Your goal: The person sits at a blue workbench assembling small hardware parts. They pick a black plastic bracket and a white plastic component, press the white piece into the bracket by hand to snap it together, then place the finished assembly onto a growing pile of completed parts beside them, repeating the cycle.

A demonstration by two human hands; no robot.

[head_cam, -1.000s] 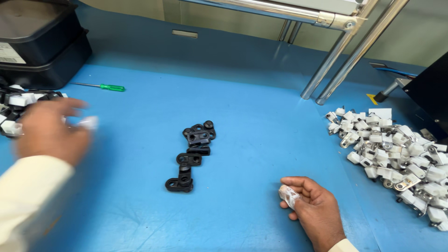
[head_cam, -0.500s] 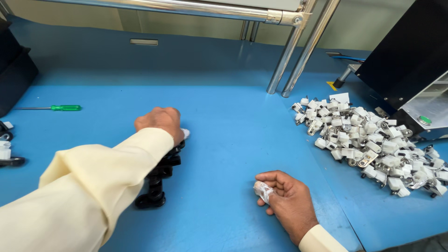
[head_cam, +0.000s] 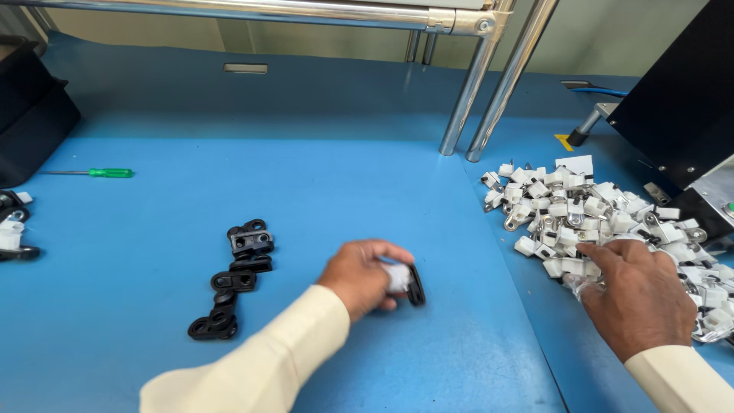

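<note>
At the far left edge, well away from your left hand, a few black and white parts (head_cam: 14, 227) are getting cut off by the frame, too few showing to count. A green-handled screwdriver (head_cam: 98, 173) is lying up and left of that hand. Just left of your grip, a row of black plastic brackets (head_cam: 233, 277) is lying on the blue table (head_cam: 344, 176); about five, though they overlap and the count is unsure.

Your left hand (head_cam: 363, 277) is closing its fingers around a white plastic piece (head_cam: 397, 278) with a black bracket (head_cam: 416, 285) pressed against its right side; most of the white piece is hiding under your fingers.

Behind and between your hands, two chrome poles (head_cam: 489, 84) are rising out of view.

Your right hand (head_cam: 638, 294) is resting palm-down on the near edge of the pile of white clips (head_cam: 592, 218), too many to count. Its fingertips are sitting among the pieces, and you cannot tell whether they are pinching one. A small yellow mark (head_cam: 564, 141) is sitting beyond the pile, beside the black machine housing (head_cam: 680, 99).
</note>
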